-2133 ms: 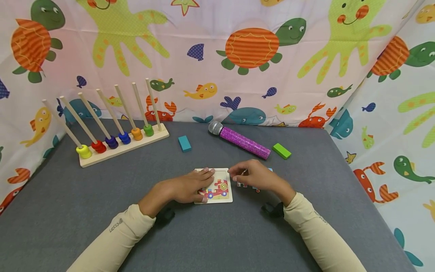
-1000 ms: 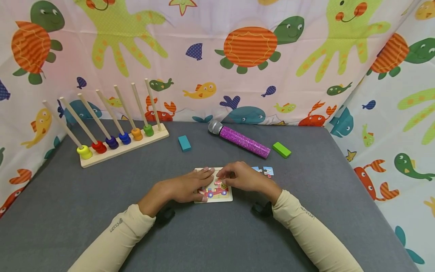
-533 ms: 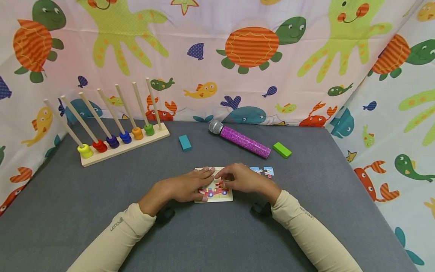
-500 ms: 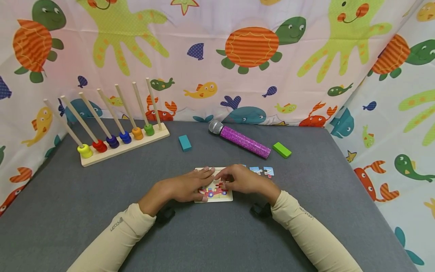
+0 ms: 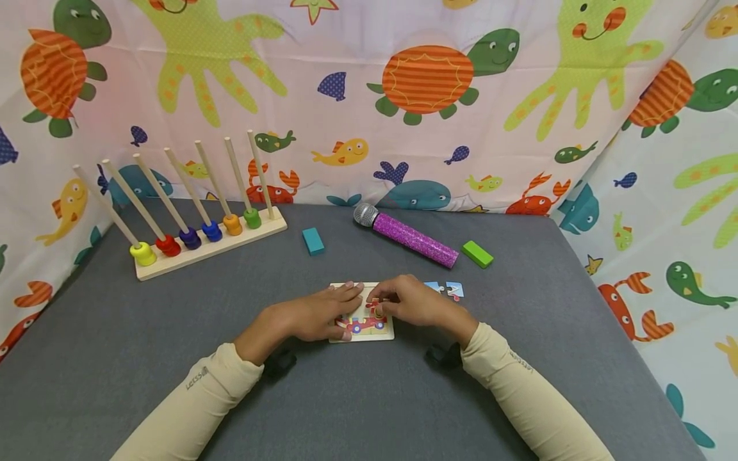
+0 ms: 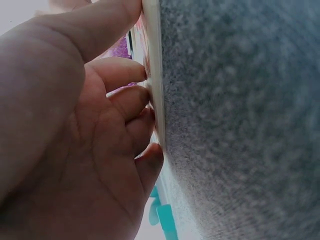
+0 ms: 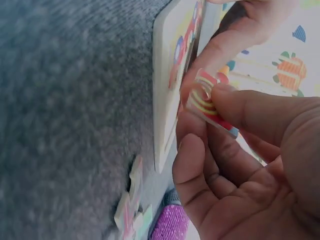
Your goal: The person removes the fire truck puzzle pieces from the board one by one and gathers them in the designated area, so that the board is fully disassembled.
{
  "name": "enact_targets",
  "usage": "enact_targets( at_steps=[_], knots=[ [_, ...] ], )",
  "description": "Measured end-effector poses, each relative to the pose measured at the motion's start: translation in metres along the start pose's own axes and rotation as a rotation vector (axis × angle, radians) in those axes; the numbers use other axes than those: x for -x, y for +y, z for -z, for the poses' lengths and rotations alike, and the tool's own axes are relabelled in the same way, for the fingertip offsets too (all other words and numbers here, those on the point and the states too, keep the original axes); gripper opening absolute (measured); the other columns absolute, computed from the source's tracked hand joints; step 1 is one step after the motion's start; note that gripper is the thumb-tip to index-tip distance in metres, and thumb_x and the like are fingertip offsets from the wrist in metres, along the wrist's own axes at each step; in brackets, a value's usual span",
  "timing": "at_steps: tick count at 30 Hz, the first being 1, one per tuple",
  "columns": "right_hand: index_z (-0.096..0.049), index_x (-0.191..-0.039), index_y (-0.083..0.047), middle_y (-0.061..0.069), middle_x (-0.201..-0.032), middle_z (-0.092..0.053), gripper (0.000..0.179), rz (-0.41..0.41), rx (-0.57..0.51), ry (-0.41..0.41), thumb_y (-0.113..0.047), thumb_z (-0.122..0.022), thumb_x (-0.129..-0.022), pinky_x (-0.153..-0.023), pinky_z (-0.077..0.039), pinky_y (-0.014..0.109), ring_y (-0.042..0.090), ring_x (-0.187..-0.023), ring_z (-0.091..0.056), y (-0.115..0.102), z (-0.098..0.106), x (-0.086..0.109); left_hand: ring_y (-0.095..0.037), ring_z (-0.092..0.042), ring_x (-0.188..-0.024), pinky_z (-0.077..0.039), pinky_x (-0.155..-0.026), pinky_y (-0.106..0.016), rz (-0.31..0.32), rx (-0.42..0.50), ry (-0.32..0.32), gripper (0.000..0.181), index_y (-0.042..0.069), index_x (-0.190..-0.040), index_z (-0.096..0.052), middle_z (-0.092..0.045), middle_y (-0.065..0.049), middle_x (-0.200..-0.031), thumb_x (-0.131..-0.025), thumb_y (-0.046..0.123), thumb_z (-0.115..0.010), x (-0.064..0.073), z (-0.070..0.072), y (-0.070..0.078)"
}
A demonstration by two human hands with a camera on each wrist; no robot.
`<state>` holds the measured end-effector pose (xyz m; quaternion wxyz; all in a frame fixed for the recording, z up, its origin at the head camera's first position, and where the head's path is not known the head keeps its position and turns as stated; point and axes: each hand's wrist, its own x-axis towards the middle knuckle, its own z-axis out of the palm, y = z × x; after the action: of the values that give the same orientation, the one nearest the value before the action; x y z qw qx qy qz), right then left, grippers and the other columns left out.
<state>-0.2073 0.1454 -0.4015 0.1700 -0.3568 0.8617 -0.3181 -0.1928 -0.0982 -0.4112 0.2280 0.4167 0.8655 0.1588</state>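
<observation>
A wooden jigsaw board (image 5: 375, 339) with a picture of a red vehicle lies flat on the grey table. My left hand (image 5: 314, 316) rests on its left side, fingers extended, fingertips touching the board in the left wrist view. Over the board's right part, my right hand (image 5: 412, 299) pinches a puzzle piece (image 7: 205, 102) with a red and yellow swirl between thumb and fingers. In the right wrist view the piece is tilted and off the board. Loose blue puzzle pieces (image 5: 454, 290) lie right of the board, partly hidden by my right hand.
Behind the board lie a purple glitter microphone (image 5: 415, 240), a teal block (image 5: 313, 241) and a green block (image 5: 477, 254). A wooden peg stand (image 5: 213, 251) with coloured rings stands at the back left. A patterned cloth (image 5: 230, 96) hangs behind the table.
My right hand has moved left from the board's right edge to over its picture, uncovering some loose pieces. The swirl piece has come up in its fingers. My left hand has stayed put.
</observation>
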Motion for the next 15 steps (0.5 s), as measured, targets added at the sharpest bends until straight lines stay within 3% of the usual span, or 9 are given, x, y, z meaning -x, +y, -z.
enact_targets(
  at_steps=[3,7,10,15],
  knots=[
    [-0.071,-0.112,-0.006,-0.002,-0.097,-0.068,0.021,0.044,0.020,0.033,-0.003,-0.062,-0.094,-0.074,-0.049,0.028,0.009,-0.082,-0.056,0.002,0.004,0.005,-0.026,-0.005,-0.147,-0.011,-0.116,-0.044,0.003,0.029,0.002,0.071,0.004,-0.152,-0.030,-0.013,-0.010,-0.161,-0.096,0.034,-0.063,0.000,0.002,-0.001],
    [-0.071,-0.114,-0.002,0.001,-0.095,-0.066,0.023,0.075,0.054,0.081,0.001,-0.061,-0.093,-0.070,-0.049,0.030,0.011,-0.078,-0.055,0.008,0.012,0.015,-0.024,-0.009,-0.147,-0.016,-0.115,-0.045,0.035,0.095,0.027,0.073,0.010,-0.151,-0.036,-0.017,-0.007,-0.161,-0.091,0.035,-0.070,0.000,0.006,-0.004],
    [-0.070,-0.116,-0.003,-0.001,-0.093,-0.064,0.025,0.037,0.053,0.101,0.000,-0.061,-0.093,-0.065,-0.047,0.028,0.010,-0.073,-0.053,0.014,0.017,0.023,-0.023,-0.011,-0.147,-0.018,-0.114,-0.047,0.070,0.130,0.043,0.075,0.013,-0.150,-0.039,-0.019,-0.006,-0.160,-0.087,0.032,-0.075,0.002,0.010,-0.006],
    [-0.070,-0.116,-0.004,0.000,-0.093,-0.066,0.024,-0.040,-0.013,0.129,-0.001,-0.061,-0.093,-0.058,-0.047,0.027,0.011,-0.069,-0.054,0.021,0.025,0.041,-0.025,-0.013,-0.146,-0.018,-0.114,-0.048,0.122,0.119,0.022,0.080,0.009,-0.150,-0.038,-0.019,-0.007,-0.160,-0.084,0.030,-0.078,0.007,0.014,-0.005]
  ],
)
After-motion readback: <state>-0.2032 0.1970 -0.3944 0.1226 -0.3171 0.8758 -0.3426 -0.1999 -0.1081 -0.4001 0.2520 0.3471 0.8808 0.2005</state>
